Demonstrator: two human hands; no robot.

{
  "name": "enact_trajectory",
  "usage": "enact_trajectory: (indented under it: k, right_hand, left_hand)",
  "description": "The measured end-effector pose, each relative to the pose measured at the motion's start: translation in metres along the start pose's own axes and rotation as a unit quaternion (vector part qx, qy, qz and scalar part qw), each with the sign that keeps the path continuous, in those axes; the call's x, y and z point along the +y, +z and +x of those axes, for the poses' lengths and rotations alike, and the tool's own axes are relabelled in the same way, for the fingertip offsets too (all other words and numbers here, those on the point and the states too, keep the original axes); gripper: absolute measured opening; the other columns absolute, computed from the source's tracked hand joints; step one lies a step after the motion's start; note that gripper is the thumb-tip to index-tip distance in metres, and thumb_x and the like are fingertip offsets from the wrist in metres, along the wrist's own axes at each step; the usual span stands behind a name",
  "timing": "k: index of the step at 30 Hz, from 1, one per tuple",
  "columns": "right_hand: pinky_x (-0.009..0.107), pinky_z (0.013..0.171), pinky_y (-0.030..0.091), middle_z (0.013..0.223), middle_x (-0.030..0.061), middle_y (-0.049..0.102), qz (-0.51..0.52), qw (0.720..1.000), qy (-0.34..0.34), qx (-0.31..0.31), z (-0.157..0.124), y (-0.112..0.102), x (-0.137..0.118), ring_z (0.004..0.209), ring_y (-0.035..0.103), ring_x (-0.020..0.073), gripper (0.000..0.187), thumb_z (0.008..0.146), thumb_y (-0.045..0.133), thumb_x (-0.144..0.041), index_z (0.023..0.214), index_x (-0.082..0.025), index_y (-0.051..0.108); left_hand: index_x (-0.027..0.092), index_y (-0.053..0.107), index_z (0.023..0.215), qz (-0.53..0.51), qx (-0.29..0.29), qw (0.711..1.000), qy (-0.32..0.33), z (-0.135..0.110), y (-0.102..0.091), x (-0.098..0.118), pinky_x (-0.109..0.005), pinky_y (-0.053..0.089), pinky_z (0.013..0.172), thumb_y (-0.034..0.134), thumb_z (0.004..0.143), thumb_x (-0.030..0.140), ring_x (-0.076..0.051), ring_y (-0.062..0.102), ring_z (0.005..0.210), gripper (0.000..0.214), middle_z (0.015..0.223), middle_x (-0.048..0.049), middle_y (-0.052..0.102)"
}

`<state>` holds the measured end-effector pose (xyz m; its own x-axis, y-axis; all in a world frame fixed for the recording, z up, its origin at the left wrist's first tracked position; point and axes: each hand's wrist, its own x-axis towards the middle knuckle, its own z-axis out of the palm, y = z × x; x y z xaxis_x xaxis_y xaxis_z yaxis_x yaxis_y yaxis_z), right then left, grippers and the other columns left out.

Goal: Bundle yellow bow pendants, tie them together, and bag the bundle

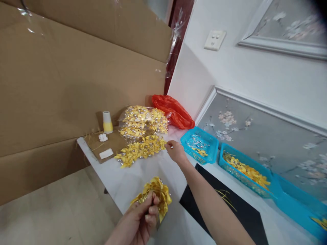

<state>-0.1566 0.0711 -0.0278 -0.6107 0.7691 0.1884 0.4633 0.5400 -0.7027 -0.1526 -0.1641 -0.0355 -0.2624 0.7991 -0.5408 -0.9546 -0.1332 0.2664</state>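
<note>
My left hand (144, 217) is closed in a pinch around the thin stems of a bunch of yellow artificial flowers (163, 194), with petals fanning out beyond the fingers. Farther off, my right hand (176, 152) reaches to the right end of a loose row of yellow artificial flowers (141, 149) with silvery beads. Its thumb and fingertips pinch at a flower on that end; the exact grip is small in view. Behind the row are clear plastic bags (139, 120) packed with similar flowers.
A blue basket (214, 154) holds beaded pieces; a longer blue basket (272, 190) holds yellow petals. A black board (251, 221) with yellow strands lies under my right forearm. A thread cone (107, 122) stands on cardboard (94, 144) at the left. A red plastic bag (173, 110) touches the wall.
</note>
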Motion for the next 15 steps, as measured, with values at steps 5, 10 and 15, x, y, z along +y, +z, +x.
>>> enact_trajectory:
  k: [5,10,15]
  right_hand:
    - [0.030,0.068,0.051,0.085,0.0023,0.062,-0.018,0.999,0.041,-0.017,0.020,0.021,0.012,0.074,0.060,0.0131,0.019,0.089,0.056,-0.030,0.087,-0.012,0.060]
    - [0.024,0.057,0.049,0.075,0.0001,0.061,0.005,0.999,0.013,-0.045,0.004,0.002,0.025,0.063,0.058,0.0105,0.018,0.091,0.052,-0.027,0.086,-0.011,0.059]
    - [0.023,0.055,0.042,0.064,-0.0010,0.059,-0.018,0.995,-0.083,-0.060,-0.031,-0.040,0.025,0.060,0.056,0.0125,0.010,0.080,0.050,-0.012,0.076,-0.016,0.059]
  left_hand:
    - [0.004,0.062,0.076,0.008,0.009,1.000,0.006,-0.004,-0.002,0.004,-0.011,0.047,0.044,0.056,0.082,0.005,-0.003,0.050,0.053,0.008,0.075,-0.0053,0.053]
    - [0.002,0.063,0.076,0.016,-0.014,1.000,0.000,-0.003,-0.001,0.007,-0.010,0.048,0.046,0.057,0.081,0.005,-0.004,0.050,0.056,0.008,0.076,-0.0062,0.054]
    - [0.001,0.064,0.081,0.021,-0.005,1.000,0.005,0.003,0.003,0.005,-0.012,0.050,0.048,0.058,0.080,0.004,-0.005,0.052,0.057,0.006,0.080,-0.0079,0.055]
